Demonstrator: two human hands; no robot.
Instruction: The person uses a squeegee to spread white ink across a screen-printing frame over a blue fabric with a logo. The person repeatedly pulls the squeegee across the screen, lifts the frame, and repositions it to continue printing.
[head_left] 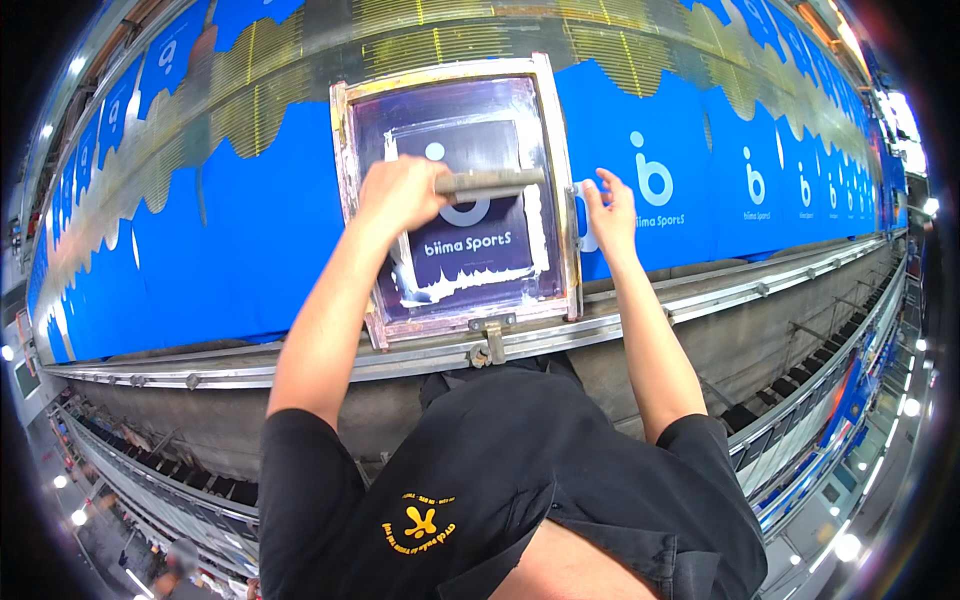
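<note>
My left hand (405, 192) is closed around the left end of a squeegee (495, 183), a long flat greyish bar lying across a screen printing frame (557, 135). The frame has pale, ink-stained edges and a dark purple mesh (465, 262) with a light logo and lettering. White ink (462, 287) is smeared around the printed area, thickest along its near and right sides. The squeegee hides part of the logo. Just off the frame's right edge, my right hand (612, 208) hovers with fingers apart and holds nothing.
Blue fabric pieces (250, 240) line the long table on both sides, those at right bearing white logos (655, 183). A metal rail (250, 376) runs along the near edge, where a clamp (490, 342) meets the frame. Yellow-striped table surface (440, 45) shows beyond.
</note>
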